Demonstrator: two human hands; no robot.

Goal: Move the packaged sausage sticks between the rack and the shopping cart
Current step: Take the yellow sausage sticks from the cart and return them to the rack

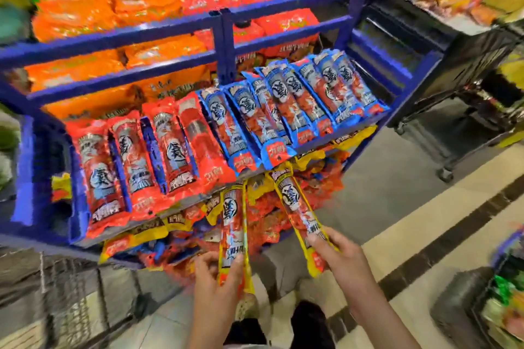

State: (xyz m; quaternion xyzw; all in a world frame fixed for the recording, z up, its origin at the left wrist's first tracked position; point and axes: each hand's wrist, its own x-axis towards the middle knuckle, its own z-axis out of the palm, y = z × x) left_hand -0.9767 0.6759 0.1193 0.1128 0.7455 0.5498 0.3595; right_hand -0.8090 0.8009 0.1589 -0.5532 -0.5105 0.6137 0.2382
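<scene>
1. Left hand (215, 272): near centre, in front of the rack's lower tier. Thumb and fingers are curled round the near end of one sausage stick, pinching it.
2. Right hand (340, 258): just right of the left hand and apart from it. Fingers are wrapped over the near end of a second stick.
3. Left sausage stick (234, 224): yellow-edged pack, held almost upright in view. Its far end reaches up to the front lip of the middle tier.
4. Right sausage stick (296, 212): same yellow-edged pack, tilted with its far end leaning left. That end lies under the blue packs.
5. Rack (224, 45): blue metal frame with tiered shelves sloping towards the viewer.
6. Red sausage packs (136, 156): row on the left half of the middle tier, lying side by side.
7. Blue sausage packs (297, 105): row on the right half of the same tier, overlapping.
8. Yellow sausage packs (158, 232): heaped on the lower tier with loose red packs.
9. Orange snack bags (113, 0): piled on the far tiers.
10. Shopping cart (71, 286): wire basket, near left, beside the rack. Contents cannot be told.
11. Shoes (309, 320): dark, on the tiled floor (397, 178).
</scene>
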